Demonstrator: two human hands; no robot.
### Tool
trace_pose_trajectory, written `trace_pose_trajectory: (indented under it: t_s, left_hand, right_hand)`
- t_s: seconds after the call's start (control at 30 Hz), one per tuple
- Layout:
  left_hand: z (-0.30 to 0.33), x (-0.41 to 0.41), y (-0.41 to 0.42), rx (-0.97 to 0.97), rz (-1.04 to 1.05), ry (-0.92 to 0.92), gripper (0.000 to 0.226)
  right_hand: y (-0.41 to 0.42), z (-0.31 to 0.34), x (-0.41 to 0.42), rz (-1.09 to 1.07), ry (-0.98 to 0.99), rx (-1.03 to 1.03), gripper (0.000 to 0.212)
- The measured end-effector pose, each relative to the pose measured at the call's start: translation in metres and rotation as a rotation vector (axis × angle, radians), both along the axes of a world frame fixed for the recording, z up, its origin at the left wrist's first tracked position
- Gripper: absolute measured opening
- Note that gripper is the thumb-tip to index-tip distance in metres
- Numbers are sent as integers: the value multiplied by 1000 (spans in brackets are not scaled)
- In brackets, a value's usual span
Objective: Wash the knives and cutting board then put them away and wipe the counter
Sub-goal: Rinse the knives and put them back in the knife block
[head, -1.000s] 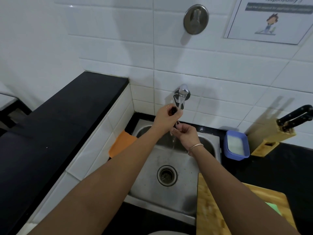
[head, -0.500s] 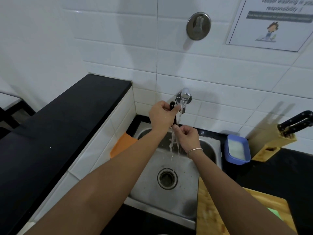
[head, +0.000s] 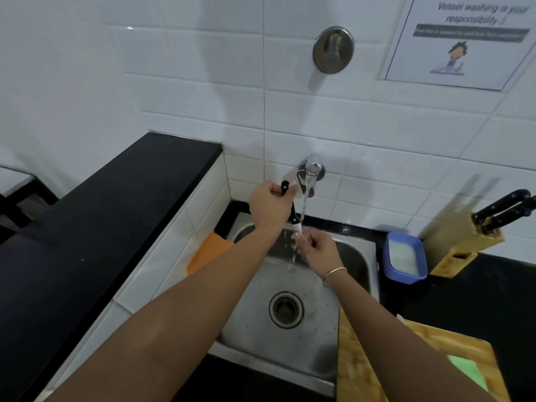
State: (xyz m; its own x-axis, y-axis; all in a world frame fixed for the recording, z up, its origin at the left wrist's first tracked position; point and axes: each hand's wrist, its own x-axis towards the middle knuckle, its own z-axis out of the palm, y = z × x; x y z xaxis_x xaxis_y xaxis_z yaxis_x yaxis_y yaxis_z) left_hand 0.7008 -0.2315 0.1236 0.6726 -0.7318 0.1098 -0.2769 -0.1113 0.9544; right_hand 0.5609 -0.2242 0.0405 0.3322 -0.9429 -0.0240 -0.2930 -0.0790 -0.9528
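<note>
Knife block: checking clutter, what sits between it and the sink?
In the head view, a blue tub stands between the knife block and the sink.

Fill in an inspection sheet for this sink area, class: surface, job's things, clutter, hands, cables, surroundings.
Surface: black counter around a steel sink.
Job's things: knife under running tap; cutting board at the sink's right; knife block holding knives.
Clutter: orange cloth; blue tub.
Hands: left hand grips the knife handle; right hand pinches the blade.
Cables: nothing seen.
Surroundings: white tiles, wall notice.
</note>
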Motion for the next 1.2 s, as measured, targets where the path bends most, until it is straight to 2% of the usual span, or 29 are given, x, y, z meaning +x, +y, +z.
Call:
trace_pose_trajectory:
  t_s: [0.03,0.13,0.2,0.23,0.33,0.4,0.5,0.6,0.73,0.8,0.9,1.0,1.07,1.13,1.2]
  left_hand:
    - [0,0,-1,2,4,2,34]
    - [1,5,-4,-12,17,13,34]
    - [-1,10,-8,-33,-28,77,27]
    - [-2,11,-9,-45,-77,135,22]
    - [-5,9,-11,-62,-241,376,12]
    - [-3,7,-8,-62,-339,512,13]
    - [1,-1,-2,-43,-477,606,12]
    - [0,-11,3,-27,-585,613,17]
    - [1,0,11,-16,-902,670,21]
    - [1,8,14,-40,-997,670,22]
    - [-2,10,15,-43,-871,622,21]
    - [0,6,11,-57,-634,549,17]
    - [2,3,7,-75,-511,519,4]
    - [0,1,3,-78,-421,528,8]
    - [-6,1,0,-58,-356,550,11]
  right_hand:
    - [-1,0,0,13,4,-10,28]
    - [-4,-2,-4,74,15,6,34]
    - [-7,1,-7,124,-2,61,18]
    - [-9,2,-9,140,-36,107,7]
    - [-11,9,-11,135,-152,264,25]
    - [-12,13,-10,99,-190,315,23]
    - [-11,16,-5,98,-187,240,12]
    - [-12,18,2,33,-163,153,29]
    - [-17,13,2,1,-166,79,33]
    - [-21,13,1,10,-140,44,38]
    - [-23,17,2,10,-118,15,41]
    - [-19,16,6,14,-102,2,25]
    - [-13,15,6,33,-45,-18,31]
    - [-8,15,3,41,-2,-43,42]
    - [-9,13,1,73,41,-77,39]
